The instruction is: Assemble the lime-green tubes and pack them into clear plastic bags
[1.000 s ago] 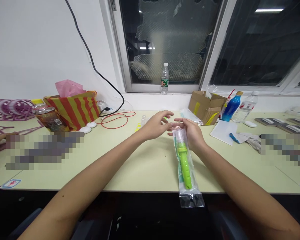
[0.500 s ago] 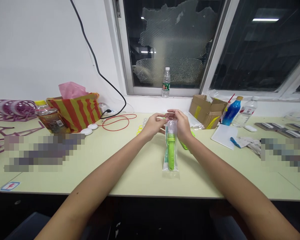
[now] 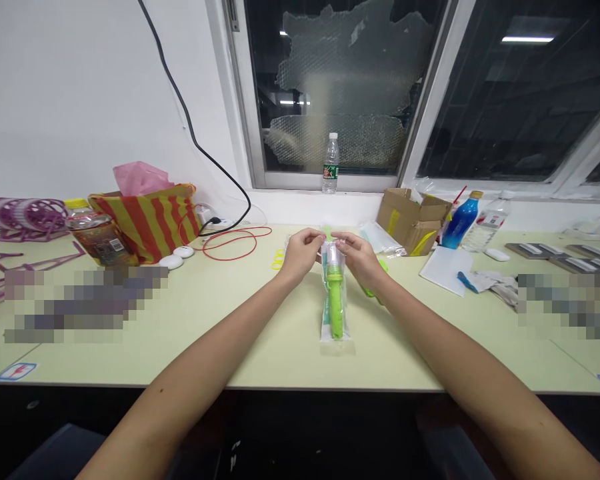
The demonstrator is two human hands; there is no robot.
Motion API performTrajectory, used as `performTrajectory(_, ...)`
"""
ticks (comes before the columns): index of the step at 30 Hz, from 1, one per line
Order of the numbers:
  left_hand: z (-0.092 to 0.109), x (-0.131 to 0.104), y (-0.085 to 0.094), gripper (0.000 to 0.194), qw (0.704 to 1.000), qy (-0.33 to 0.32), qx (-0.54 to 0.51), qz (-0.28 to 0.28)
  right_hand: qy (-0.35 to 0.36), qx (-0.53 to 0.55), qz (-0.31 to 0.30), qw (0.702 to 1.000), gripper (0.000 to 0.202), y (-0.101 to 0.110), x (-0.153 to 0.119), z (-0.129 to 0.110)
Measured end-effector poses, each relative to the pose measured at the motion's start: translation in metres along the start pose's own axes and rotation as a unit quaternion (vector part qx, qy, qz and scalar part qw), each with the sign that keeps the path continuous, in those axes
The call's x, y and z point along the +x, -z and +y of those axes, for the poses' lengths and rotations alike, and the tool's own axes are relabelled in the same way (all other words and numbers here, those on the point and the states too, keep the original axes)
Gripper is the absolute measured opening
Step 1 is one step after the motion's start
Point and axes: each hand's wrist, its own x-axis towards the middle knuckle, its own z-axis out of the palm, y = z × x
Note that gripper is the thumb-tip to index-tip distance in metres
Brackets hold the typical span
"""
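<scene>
Two in the head view: left hand and right hand, at the top of a clear bag over the middle of the table. On the left, thumb and fingertips closed together, pinching the bag's upper left edge; on the right, likewise closed, pinching the upper right edge. Inside the bag, a green tube, clear end up between the hands, handle end down toward the near table edge. Cannot tell about contact between the bag's lower end and the table. Behind the right wrist, a green item, partly hidden; near the left wrist, a yellow piece. Farther left, a red cable and a striped box. Farther right, a carton, a blue bottle, a white sheet and a glove. On the sill, a clear bottle with a green label, upright.
</scene>
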Motion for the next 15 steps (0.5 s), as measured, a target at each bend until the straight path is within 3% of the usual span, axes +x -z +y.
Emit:
performTrajectory(5,-0.007,-0.001,0.002,0.009,1.000,-0.028,0.005,0.010,0.002,-0.033,0.027,0.999,0.023,0.004,0.002,0.005)
performTrajectory(9,-0.013,0.002,0.005,0.008,0.998,-0.049,0.022,0.019,-0.016,-0.062,0.067,0.996,0.024,0.004,0.004,0.005)
performTrajectory(15,-0.013,0.002,0.006,0.011,0.999,-0.045,-0.013,0.002,-0.012,-0.044,0.076,0.996,0.027,0.005,0.005,0.006)
